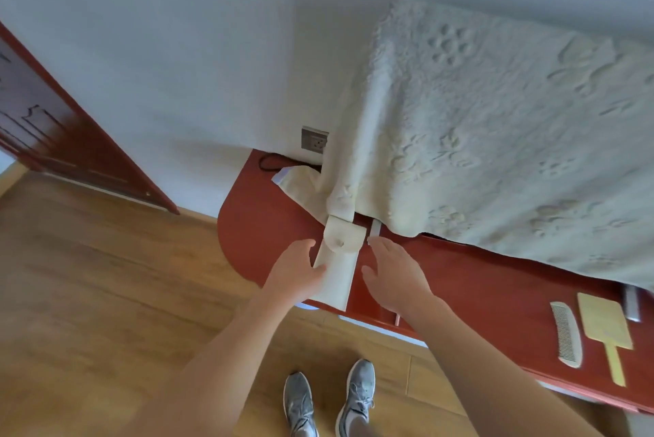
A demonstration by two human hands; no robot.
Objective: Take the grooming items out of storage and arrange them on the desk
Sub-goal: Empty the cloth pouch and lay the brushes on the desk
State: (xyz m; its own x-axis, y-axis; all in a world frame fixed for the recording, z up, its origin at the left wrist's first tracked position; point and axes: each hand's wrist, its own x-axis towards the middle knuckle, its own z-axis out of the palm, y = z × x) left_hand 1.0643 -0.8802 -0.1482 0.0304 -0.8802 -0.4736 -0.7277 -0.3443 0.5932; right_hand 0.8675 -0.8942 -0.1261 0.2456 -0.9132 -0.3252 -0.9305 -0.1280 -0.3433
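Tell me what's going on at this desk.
A person stands at the red desk. The left hand grips the edge of a cream pouch, flap snapped shut, lying on the desk; the right hand is open beside it, holding nothing. Farther right, a white comb and a yellow hand mirror already lie side by side.

The cream embossed cloth [495, 117] hid whatever it draped over, and the frame's right edge cut off both it and the red-brown wooden surface [477, 273]. A narrow white object [375, 227] and a small silvery object [631, 305] each poked from under its hem, unidentifiable. The closed cream fabric pouch [341, 259] concealed its contents; whether the left hand [295, 272] gripped it or merely touched it was unclear.
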